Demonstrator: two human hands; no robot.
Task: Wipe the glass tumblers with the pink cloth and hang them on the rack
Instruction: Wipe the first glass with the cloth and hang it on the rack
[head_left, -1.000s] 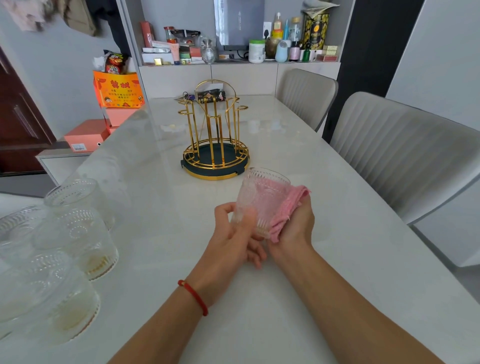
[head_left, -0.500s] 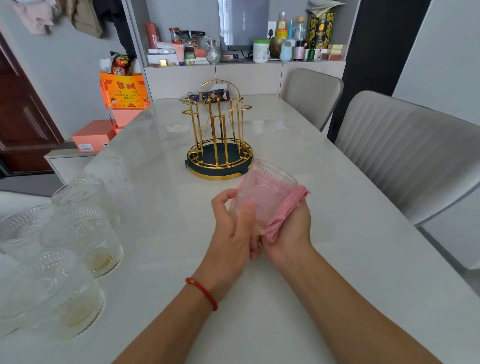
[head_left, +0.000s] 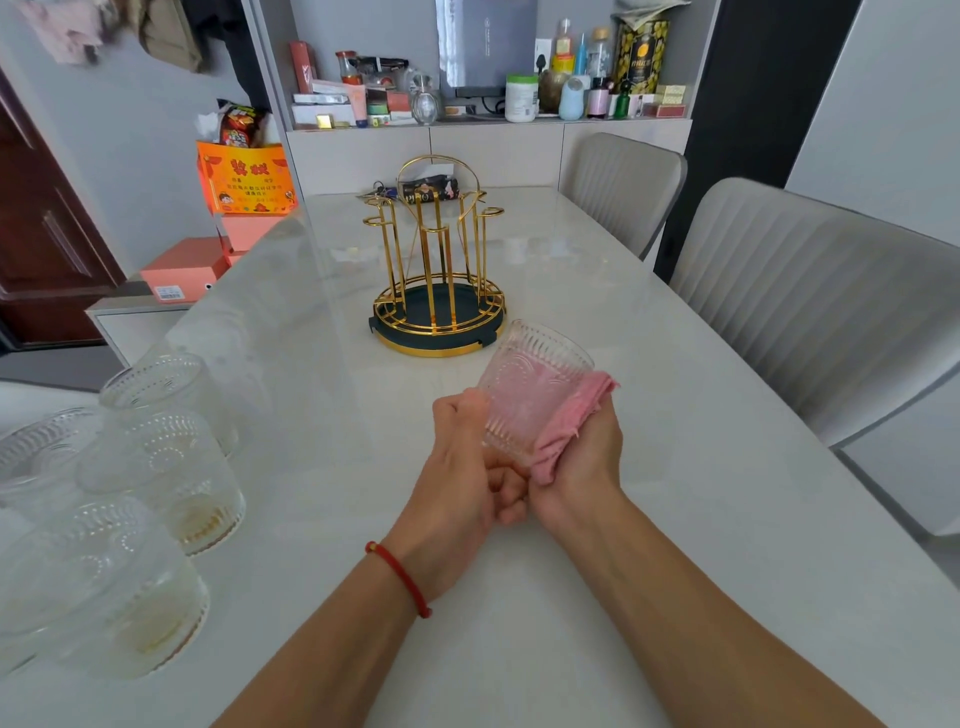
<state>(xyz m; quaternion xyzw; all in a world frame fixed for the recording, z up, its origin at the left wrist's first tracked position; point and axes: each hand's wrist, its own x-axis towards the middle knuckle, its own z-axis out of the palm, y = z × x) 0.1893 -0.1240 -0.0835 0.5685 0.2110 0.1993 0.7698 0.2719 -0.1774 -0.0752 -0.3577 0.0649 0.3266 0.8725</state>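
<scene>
Ribbed glass tumbler (head_left: 530, 384), tilted, cradled in soft pink cloth (head_left: 566, 426).

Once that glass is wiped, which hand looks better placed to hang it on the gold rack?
Probably the left hand. It grips the tumbler directly, while the right hand holds the pink cloth against it. The rack stands just beyond both hands with empty pegs.
</scene>
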